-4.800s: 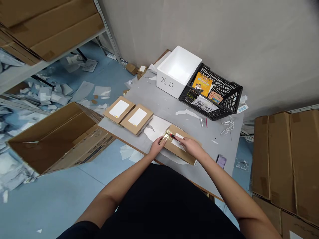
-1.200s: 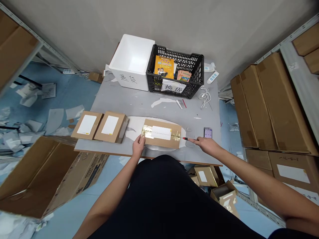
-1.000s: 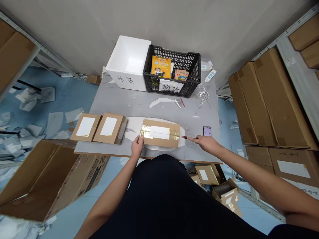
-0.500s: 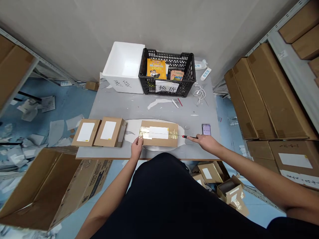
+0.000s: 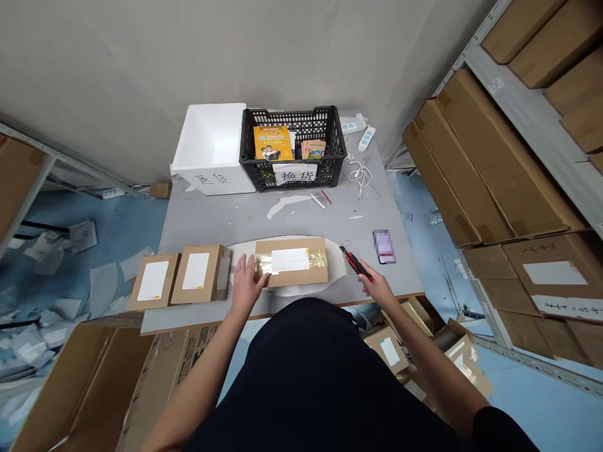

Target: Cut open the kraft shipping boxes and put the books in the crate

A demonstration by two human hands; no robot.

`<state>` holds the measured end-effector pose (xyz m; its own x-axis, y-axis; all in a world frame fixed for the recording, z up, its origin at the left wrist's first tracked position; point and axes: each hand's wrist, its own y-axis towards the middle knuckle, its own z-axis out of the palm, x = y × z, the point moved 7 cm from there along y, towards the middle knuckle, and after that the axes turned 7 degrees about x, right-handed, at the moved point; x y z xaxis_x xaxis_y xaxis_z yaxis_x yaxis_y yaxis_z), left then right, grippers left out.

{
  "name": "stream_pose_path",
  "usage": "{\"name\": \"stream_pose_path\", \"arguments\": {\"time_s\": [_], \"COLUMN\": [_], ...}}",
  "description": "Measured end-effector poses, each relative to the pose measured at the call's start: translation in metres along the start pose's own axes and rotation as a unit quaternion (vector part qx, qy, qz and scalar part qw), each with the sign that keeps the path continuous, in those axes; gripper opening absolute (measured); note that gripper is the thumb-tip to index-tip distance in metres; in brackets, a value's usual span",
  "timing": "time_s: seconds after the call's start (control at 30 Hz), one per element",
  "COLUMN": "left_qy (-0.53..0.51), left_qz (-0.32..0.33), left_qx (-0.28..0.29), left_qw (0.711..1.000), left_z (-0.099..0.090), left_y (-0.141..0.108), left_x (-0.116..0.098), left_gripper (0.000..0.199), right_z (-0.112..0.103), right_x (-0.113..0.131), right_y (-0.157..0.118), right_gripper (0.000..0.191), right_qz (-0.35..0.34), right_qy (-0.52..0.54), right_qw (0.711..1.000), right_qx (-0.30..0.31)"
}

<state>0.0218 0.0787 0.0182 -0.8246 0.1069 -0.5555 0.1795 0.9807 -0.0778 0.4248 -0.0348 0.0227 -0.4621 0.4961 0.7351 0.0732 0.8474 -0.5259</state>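
Note:
A taped cardboard box (image 5: 292,280) with a white label lies on a pale oval patch near the table's front edge. At its left end is my left hand (image 5: 245,285), fingers stretched out beside the box and thumb against its front left corner. My right hand (image 5: 374,284) is closed around a red and black utility knife (image 5: 357,266), to the right of the box. The knife points up and left, apart from the cardboard. Two more labelled cardboard boxes, one at the far left (image 5: 162,302) and one beside it (image 5: 203,296), stand left of my left hand.
Behind are a white foam box (image 5: 211,179) and a black crate (image 5: 294,164) with books. A phone (image 5: 384,247), white cable (image 5: 360,176) and power strips (image 5: 366,139) lie on the right. A large open carton (image 5: 89,370) stands lower left; shelves with cartons (image 5: 494,163) flank the right.
The knife has moved away from the box's right end and tilted upward in my right hand. My left hand's fingers have spread from their grip on the corner. The camera view has shifted.

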Motion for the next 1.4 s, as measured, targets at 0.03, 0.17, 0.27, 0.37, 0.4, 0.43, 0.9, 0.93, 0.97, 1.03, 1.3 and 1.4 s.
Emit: {"name": "stream_pose_path", "arguments": {"time_s": [0.03, 0.17, 0.27, 0.37, 0.4, 0.43, 0.9, 0.93, 0.97, 1.03, 1.3, 1.4], "left_qy": [0.033, 0.097, 0.113, 0.133, 0.142, 0.151, 0.240, 0.246, 0.252, 0.265, 0.285, 0.282], "left_qz": [0.040, 0.152, 0.173, 0.162, 0.160, 0.159, 0.205, 0.214, 0.220, 0.227, 0.235, 0.235], "left_qx": [0.028, 0.140, 0.187, 0.213, 0.215, 0.216, 0.204, 0.194, 0.186, 0.174, 0.161, 0.160], "left_qw": [0.998, 0.974, 0.960, 0.954, 0.953, 0.951, 0.927, 0.925, 0.924, 0.921, 0.915, 0.916], "left_z": [-0.001, 0.013, 0.030, 0.044, 0.047, 0.049, 0.055, 0.054, 0.054, 0.053, 0.054, 0.053], "left_y": [0.009, 0.042, 0.063, 0.077, 0.080, 0.081, 0.075, 0.072, 0.070, 0.068, 0.068, 0.068], "left_x": [-0.012, -0.052, -0.069, -0.073, -0.073, -0.072, -0.068, -0.069, -0.070, -0.070, -0.073, -0.073], "left_gripper": [0.075, 0.074, 0.074, 0.074, 0.074, 0.074, 0.073, 0.071, 0.070, 0.069, 0.066, 0.066], "right_z": [0.009, 0.035, 0.046, 0.049, 0.050, 0.051, 0.054, 0.053, 0.053, 0.052, 0.050, 0.051], "right_x": [-0.003, -0.009, -0.010, -0.012, -0.013, -0.013, -0.005, -0.005, -0.004, -0.004, 0.001, 0.000], "right_y": [0.000, -0.004, -0.005, -0.001, 0.002, 0.004, 0.021, 0.021, 0.022, 0.023, 0.028, 0.027], "right_gripper": [0.062, 0.064, 0.062, 0.062, 0.062, 0.062, 0.067, 0.067, 0.068, 0.068, 0.068, 0.069], "right_qz": [0.007, 0.022, 0.022, 0.017, 0.015, 0.013, -0.018, -0.020, -0.021, -0.016, -0.008, -0.012], "right_qy": [0.049, 0.160, 0.200, 0.214, 0.215, 0.217, 0.281, 0.292, 0.301, 0.311, 0.329, 0.341], "right_qw": [0.999, 0.987, 0.979, 0.977, 0.976, 0.976, 0.959, 0.956, 0.953, 0.950, 0.943, 0.938], "right_qx": [-0.006, -0.008, 0.003, 0.009, 0.011, 0.014, 0.038, 0.038, 0.036, 0.034, 0.049, 0.055]}}
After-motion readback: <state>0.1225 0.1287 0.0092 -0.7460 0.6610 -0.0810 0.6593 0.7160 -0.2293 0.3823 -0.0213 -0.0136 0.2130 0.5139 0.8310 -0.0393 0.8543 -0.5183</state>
